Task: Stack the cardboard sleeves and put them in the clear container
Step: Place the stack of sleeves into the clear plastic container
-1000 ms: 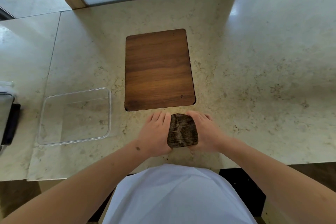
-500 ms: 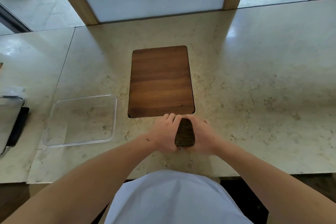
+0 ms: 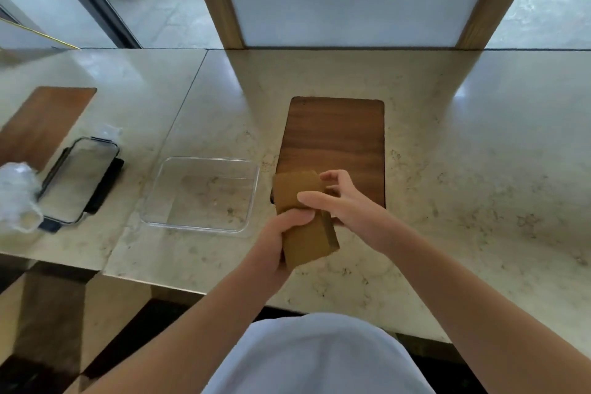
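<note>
Above the counter edge your left hand (image 3: 281,233) grips the stacked cardboard sleeves (image 3: 303,217); your right hand (image 3: 339,198) hovers loose-fingered beside them; stacking looks done; the clear container (image 3: 252,198) awaits them.

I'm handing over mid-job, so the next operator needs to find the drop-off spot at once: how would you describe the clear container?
Start at the dark wooden board set into the pale stone counter. Just to its left sits the clear container, shallow, square and with nothing in it. Unlike the black-rimmed lid farther left, it is fully see-through, with no dark edging.
</note>
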The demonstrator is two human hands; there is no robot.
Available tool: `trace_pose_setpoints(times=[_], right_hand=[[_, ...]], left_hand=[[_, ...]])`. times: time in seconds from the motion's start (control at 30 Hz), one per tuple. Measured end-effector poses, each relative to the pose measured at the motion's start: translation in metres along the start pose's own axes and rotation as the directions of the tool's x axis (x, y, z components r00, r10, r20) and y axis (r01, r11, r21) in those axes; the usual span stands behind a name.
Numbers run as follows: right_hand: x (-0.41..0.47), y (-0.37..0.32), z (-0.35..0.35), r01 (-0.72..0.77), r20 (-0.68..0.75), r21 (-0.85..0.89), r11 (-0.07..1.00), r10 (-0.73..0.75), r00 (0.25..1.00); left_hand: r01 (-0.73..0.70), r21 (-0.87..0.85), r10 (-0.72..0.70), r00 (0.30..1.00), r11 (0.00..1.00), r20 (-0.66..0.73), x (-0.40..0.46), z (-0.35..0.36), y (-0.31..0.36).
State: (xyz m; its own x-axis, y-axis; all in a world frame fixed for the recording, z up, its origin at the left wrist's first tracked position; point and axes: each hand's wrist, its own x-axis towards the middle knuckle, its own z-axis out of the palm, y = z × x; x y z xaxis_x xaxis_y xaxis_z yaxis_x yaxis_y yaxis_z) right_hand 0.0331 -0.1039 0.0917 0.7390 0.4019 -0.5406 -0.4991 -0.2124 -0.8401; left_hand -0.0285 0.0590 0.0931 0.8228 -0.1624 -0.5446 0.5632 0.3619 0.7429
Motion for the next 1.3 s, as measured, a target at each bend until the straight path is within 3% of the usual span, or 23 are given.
trace_pose_setpoints(times=[0.07,0.13,0.2,0.3,0.37,0.47,0.53,0.6,0.7,0.87,1.0,1.1,1.2,1.3], right_hand=[[-0.001,0.003,0.015,-0.055,0.043,0.077,0.995,0.052,0.998],[0.002,0.007,0.027,-0.078,0.099,0.150,0.986,0.064,0.993],[0.005,0.003,0.029,-0.057,0.137,0.143,0.988,0.037,0.990],[0.011,-0.023,0.027,0.069,0.273,-0.153,0.986,-0.025,0.962],[0.014,-0.043,0.034,0.204,0.386,-0.454,0.867,-0.015,0.922],[0.015,-0.072,0.058,0.341,0.392,-0.796,0.501,-0.002,0.920],[0.015,-0.082,0.081,0.415,0.419,-0.866,0.278,-0.049,0.907],[0.017,-0.087,0.103,0.448,0.447,-0.878,0.165,-0.048,0.893],[0.028,-0.086,0.132,0.386,0.390,-0.913,0.132,0.006,0.921],[0.059,-0.079,0.174,0.295,0.285,-0.949,0.113,-0.099,0.953],[0.085,-0.074,0.199,0.236,0.214,-0.965,0.113,-0.173,0.961],[0.097,-0.076,0.215,0.192,0.144,-0.959,0.208,-0.225,0.964],[0.109,-0.085,0.226,0.088,0.015,-0.916,0.392,-0.186,0.982],[0.124,-0.094,0.232,0.039,-0.011,-0.914,0.404,-0.122,0.992]], left_hand=[[-0.034,-0.125,0.031,0.999,0.992,-0.026,-0.008,-0.010,0.000],[-0.079,-0.132,0.077,0.997,0.988,-0.019,-0.017,-0.025,0.002],[-0.102,0.031,0.103,0.994,0.994,-0.031,-0.024,-0.036,0.004],[-0.069,0.444,0.134,0.984,0.893,-0.117,-0.031,-0.062,0.011],[-0.176,0.756,0.246,0.969,0.630,0.021,-0.037,-0.083,0.021],[-0.281,0.959,0.261,0.930,0.044,0.261,-0.033,-0.106,0.037],[-0.307,0.939,0.223,0.915,-0.156,0.337,-0.026,-0.118,0.046],[-0.339,0.909,0.174,0.907,-0.242,0.384,-0.019,-0.127,0.056],[-0.373,0.894,0.131,0.901,-0.249,0.413,-0.011,-0.142,0.072],[-0.446,0.862,0.158,0.858,-0.239,0.488,0.003,-0.172,0.094],[-0.425,0.883,0.148,0.878,-0.196,0.456,0.010,-0.204,0.109],[-0.423,0.891,0.122,0.888,-0.164,0.444,0.016,-0.223,0.123],[-0.398,0.914,0.136,0.904,-0.083,0.406,0.027,-0.242,0.137],[-0.412,0.906,0.060,0.906,-0.102,0.419,0.040,-0.252,0.153]])
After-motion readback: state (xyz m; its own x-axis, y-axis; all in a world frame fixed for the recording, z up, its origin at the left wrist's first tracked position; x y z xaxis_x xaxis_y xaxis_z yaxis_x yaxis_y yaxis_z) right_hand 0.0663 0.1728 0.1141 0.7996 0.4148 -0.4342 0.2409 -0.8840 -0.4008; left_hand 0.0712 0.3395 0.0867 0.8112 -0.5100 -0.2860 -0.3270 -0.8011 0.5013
